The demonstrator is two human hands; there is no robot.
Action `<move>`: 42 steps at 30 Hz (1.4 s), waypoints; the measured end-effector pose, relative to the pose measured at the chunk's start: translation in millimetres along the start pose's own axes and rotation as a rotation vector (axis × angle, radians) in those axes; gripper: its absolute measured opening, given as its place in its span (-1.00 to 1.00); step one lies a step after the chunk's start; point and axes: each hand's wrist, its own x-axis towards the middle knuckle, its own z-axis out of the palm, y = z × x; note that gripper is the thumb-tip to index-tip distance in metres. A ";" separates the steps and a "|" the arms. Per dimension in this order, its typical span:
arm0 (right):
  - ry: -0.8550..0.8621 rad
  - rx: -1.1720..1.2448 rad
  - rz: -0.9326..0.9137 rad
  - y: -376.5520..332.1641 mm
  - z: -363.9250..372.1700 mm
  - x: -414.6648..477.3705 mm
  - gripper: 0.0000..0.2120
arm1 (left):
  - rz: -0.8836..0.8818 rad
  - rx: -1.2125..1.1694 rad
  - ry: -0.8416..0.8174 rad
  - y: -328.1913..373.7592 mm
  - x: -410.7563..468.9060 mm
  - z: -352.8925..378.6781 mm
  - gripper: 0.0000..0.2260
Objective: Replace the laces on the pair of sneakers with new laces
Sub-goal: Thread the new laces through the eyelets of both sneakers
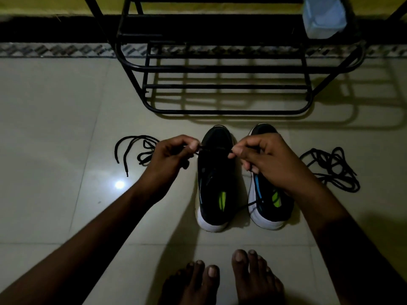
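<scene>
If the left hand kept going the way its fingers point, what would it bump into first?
Probably the right hand. The left hand points sideways along the black lace both hands pinch, over one sneaker; the right hand faces it at the lace's other end. Depth is unclear.

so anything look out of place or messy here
Only the loose black laces: a lace strewn on the floor left of the sneakers, a tangled heap to their right. Nothing looks damaged or spilled.
</scene>
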 end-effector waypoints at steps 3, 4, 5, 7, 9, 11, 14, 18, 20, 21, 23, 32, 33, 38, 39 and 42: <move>0.014 -0.051 0.043 14.9 3.3 4.0 -0.83 | -0.085 0.115 0.153 -11.8 3.4 -10.6 -0.78; 0.016 -0.077 0.053 19.6 4.5 5.6 -0.83 | -0.104 0.190 0.192 -17.5 4.1 -13.6 -0.80; 0.019 -0.104 0.060 22.9 6.6 7.1 -0.83 | -0.102 0.303 0.220 -23.1 4.4 -16.3 -0.82; 0.034 -0.133 0.059 26.6 11.2 9.7 -0.82 | -0.034 0.589 0.218 -27.8 3.8 -18.7 -0.83; 0.066 -0.143 0.007 25.4 18.1 12.4 -0.85 | 0.107 0.719 0.112 -21.4 3.1 -16.2 -0.69; 0.105 -0.161 -0.057 22.9 25.2 15.7 -0.88 | 0.174 0.551 -0.102 -7.0 3.0 -8.8 -0.63; 0.171 -0.172 -0.131 22.9 31.3 19.7 -0.92 | 0.075 0.298 -0.229 9.9 2.6 3.4 -0.72; 0.219 -0.244 -0.099 31.1 31.1 20.4 -0.95 | 0.232 0.488 -0.075 -0.7 5.3 -0.6 -0.97; 0.214 -0.277 -0.073 35.0 32.1 18.6 -0.93 | 0.232 0.516 -0.039 -4.8 5.8 -5.2 -0.96; 0.209 -0.276 -0.072 36.5 33.2 17.8 -0.93 | 0.208 0.498 -0.054 -4.3 4.8 -5.3 -0.97; 0.186 -0.255 -0.088 36.7 36.8 17.1 -0.94 | 0.130 0.368 -0.090 -0.7 0.7 -0.2 -0.90; 0.103 -0.190 -0.028 48.1 25.0 12.6 -0.74 | 0.088 0.287 0.004 -13.8 -2.0 -2.0 -0.92; 0.071 -0.245 -0.035 51.8 23.9 11.0 -0.70 | 0.078 0.308 -0.003 -16.7 -1.9 -4.5 -0.92; 0.015 -0.400 -0.083 60.7 33.3 8.8 -0.64 | 0.042 0.395 -0.025 -24.7 -0.9 -8.4 -0.94; 0.031 -0.418 -0.098 61.3 36.0 9.2 -0.65 | 0.041 0.402 -0.029 -24.3 -1.4 -6.7 -0.94; 0.079 -0.410 -0.134 63.7 42.5 12.1 -0.67 | 0.052 0.462 -0.040 -26.4 -0.2 -4.1 -0.94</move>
